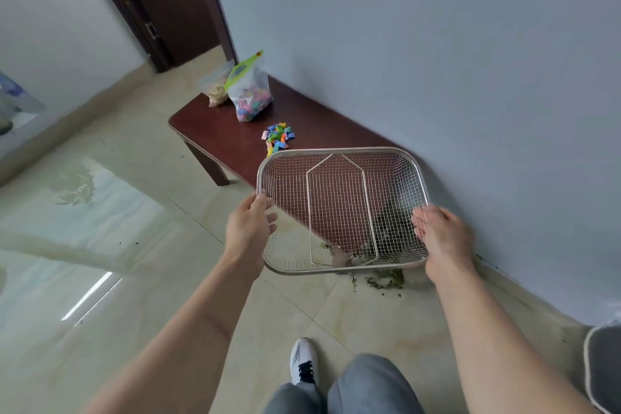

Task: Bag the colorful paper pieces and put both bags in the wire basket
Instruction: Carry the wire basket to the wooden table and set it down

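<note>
I hold a rectangular wire basket [396, 153] in the air over the near end of a low dark wooden table [218, 134]. My left hand [250, 228] grips its left rim and my right hand [443, 235] grips its right rim. The basket holds nothing; its folded handle lies inside. A small heap of colorful paper pieces [278, 138] lies loose on the table just beyond the basket. Farther back stands a clear zip bag with a green top [250, 91], filled with colorful pieces. Behind it sits a second clear bag [216, 91] with pale contents.
The table stands against a grey-blue wall [437, 44]. Green plant scraps [386, 281] lie on the glossy tiled floor under the basket. A dark door [168, 0] is at the back left. My legs and a white shoe [304, 360] are below; a grey padded object [605, 366] sits at right.
</note>
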